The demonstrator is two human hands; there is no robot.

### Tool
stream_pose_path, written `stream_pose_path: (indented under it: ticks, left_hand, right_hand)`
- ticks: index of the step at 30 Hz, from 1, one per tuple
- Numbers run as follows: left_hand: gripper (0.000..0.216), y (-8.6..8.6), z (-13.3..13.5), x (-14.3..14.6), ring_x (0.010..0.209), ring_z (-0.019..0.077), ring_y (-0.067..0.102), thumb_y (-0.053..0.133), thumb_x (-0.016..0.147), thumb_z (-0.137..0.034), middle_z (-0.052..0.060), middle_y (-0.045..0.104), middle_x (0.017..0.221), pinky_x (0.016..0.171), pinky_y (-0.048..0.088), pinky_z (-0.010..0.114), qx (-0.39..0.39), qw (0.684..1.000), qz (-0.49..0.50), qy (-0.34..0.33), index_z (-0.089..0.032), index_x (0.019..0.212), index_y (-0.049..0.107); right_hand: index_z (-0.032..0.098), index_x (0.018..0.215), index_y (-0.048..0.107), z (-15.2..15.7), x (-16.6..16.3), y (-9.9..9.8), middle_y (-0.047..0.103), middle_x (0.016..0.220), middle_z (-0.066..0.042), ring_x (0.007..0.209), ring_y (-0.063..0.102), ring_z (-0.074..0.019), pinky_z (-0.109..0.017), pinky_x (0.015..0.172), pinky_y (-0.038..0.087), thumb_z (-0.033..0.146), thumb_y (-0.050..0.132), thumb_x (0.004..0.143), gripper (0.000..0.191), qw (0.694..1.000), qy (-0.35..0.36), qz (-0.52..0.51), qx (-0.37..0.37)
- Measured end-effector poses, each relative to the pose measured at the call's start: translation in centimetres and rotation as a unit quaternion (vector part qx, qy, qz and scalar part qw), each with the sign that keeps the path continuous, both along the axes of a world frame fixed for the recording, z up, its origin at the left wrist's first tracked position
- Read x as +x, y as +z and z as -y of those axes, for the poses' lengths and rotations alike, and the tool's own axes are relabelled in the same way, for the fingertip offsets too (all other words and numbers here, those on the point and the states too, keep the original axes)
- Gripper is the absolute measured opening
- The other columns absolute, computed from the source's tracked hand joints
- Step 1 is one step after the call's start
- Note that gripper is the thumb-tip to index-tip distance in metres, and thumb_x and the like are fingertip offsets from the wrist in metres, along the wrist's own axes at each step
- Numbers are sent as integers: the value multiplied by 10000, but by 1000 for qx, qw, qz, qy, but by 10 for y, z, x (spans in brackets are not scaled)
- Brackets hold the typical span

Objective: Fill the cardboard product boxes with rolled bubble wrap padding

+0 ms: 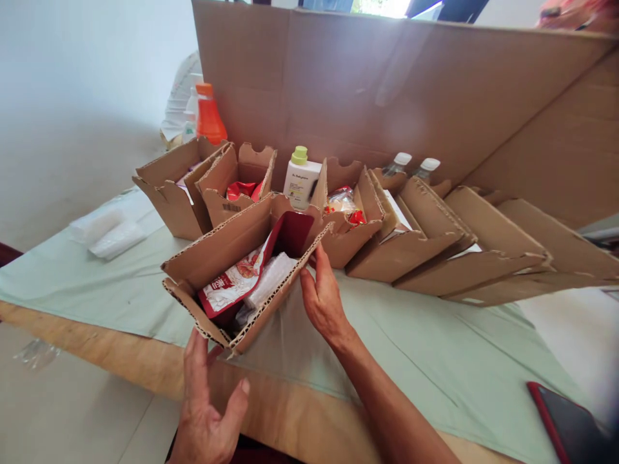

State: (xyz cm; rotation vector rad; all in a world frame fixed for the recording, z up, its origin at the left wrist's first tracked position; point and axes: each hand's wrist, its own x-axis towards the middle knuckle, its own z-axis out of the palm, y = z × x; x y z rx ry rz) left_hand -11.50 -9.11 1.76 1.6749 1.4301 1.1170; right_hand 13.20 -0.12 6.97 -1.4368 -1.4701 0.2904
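Observation:
An open-topped cardboard box (pixel 285 303) sits tilted near the table's front edge. Inside it lie a red-and-white food pouch (pixel 236 277) and a clear plastic-wrapped packet (pixel 271 280). My right hand (pixel 325 299) grips the box by its right side, near the far corner, with some fingers hidden behind the cardboard. At the near left end, my left hand (pixel 207 399) has its fingers stretched up against or just under the box. Its thumb stands well apart, and nothing is in its palm.
Behind stands a row of cardboard bins (pixel 348 232) holding packets, in front of a tall cardboard panel (pixel 338 84). A white bottle with a green cap (pixel 300 180) and an orange bottle (pixel 209 116) stand among them. Plastic packets (pixel 116 238) lie left; a phone (pixel 570 425) lies right.

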Motion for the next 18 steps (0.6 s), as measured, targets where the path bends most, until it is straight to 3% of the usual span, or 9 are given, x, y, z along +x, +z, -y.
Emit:
stream_pose_path:
  ticks: [4,10,13,18]
  left_hand:
    - [811,16,0,11,1359,350,563,585,975,-310,125,210,1686,1135,493,560,-2,999,35,-29,-361,1645,131]
    - [819,29,0,32,1537,364,323,552,960,-235,88,197,1707,1167,460,566,42,993,46,-101,-365,1650,129]
    - [840,27,-9,38,1543,364,316,569,943,-208,92,203,1709,1150,477,555,67,989,43,-122,-365,1648,140]
    - [872,30,-44,58,1561,362,280,577,915,-166,79,176,1725,1163,436,593,60,984,53,-161,-397,1635,143]
  right_hand:
    - [241,1592,340,-3,-5,8,396,1620,-115,1512,364,-268,-558,1257,319,221,472,982,624,999,-14,23,20]
    - [247,1560,399,-1,-12,16,435,1601,-101,1501,390,-226,-502,1261,328,124,422,941,631,996,-4,46,79]
    - [252,1456,522,-1,-5,3,537,1514,-99,1411,498,-247,-492,1204,397,186,463,935,528,996,-28,3,87]
    - [203,1161,661,-7,16,-41,716,1161,-119,1063,677,-246,-439,971,554,277,485,904,320,991,-94,-85,33]
